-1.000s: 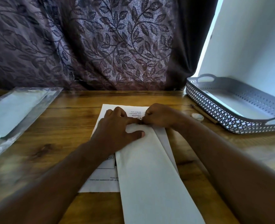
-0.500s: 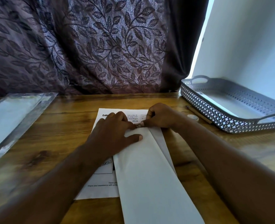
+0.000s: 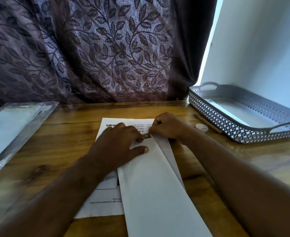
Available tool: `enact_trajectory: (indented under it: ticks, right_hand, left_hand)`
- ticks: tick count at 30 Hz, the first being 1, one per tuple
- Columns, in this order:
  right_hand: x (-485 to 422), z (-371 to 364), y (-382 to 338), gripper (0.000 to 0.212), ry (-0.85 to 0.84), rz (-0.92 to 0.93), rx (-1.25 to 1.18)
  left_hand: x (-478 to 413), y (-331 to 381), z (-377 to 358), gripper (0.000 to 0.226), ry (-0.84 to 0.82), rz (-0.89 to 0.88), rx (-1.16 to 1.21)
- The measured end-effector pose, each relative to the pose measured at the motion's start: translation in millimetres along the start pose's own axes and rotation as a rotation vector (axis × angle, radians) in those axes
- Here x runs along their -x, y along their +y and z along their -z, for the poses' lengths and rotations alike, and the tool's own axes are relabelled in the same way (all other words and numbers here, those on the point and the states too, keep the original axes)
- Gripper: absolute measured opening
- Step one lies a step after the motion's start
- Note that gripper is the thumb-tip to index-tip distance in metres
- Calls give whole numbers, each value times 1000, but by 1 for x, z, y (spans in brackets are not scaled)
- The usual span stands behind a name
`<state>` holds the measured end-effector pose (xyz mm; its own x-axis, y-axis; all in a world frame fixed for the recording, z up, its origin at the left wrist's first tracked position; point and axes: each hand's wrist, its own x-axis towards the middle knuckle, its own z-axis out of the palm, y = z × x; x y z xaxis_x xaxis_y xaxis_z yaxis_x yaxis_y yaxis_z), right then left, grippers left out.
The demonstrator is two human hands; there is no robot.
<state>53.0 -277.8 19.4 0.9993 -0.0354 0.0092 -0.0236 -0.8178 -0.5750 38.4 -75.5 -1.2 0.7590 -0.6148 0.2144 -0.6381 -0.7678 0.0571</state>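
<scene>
A long white envelope [image 3: 154, 185] lies lengthwise on a printed sheet [image 3: 105, 202] in the middle of the wooden table [image 3: 58, 151]. My left hand [image 3: 118, 147] rests flat on the envelope's far end, thumb stretched out on the paper. Its fingertips touch a small dark-printed stamp [image 3: 146, 136] at the envelope's far edge. My right hand [image 3: 168, 127] sits just right of the stamp with fingers curled, pinching the envelope's far end. The two hands meet at the stamp.
A grey perforated tray [image 3: 226, 132] stands at the right against a white wall. A pencil [image 3: 209, 124] and a small round white piece [image 3: 202, 127] lie beside it. A clear plastic sleeve [image 3: 12, 132] of white sheets lies at the left. A leaf-patterned curtain [image 3: 98, 52] hangs behind the table.
Both hands stay at the envelope's far end. The fingertips have parted slightly and the small stamp now shows between them. The view has tilted a little.
</scene>
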Motion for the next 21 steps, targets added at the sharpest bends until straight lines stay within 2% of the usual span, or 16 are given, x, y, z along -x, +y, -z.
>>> enact_trajectory:
  ticks: [3, 5, 7, 11, 14, 17, 21]
  right_hand:
    - [3, -8, -7, 43, 56, 1, 98]
    - [2, -12, -8, 47, 87, -2, 137]
    - [1, -12, -6, 44, 96, -9, 108]
    - [1, -7, -2, 32, 93, -14, 59]
    - [2, -5, -2, 27, 75, -12, 57]
    - [3, -3, 0, 21, 65, -4, 29]
    - [6, 3, 5, 14, 6, 6, -45]
  left_hand:
    - [0, 1, 1, 76, -4, -1, 16]
    - [1, 1, 2, 78, -11, 1, 32]
    - [0, 2, 3, 73, -31, 6, 17]
    - [0, 5, 5, 47, -43, 30, 14]
    - [3, 5, 8, 41, -34, 18, 48]
    - [3, 2, 7, 45, -45, 13, 71]
    - [2, -3, 5, 67, -67, 17, 112]
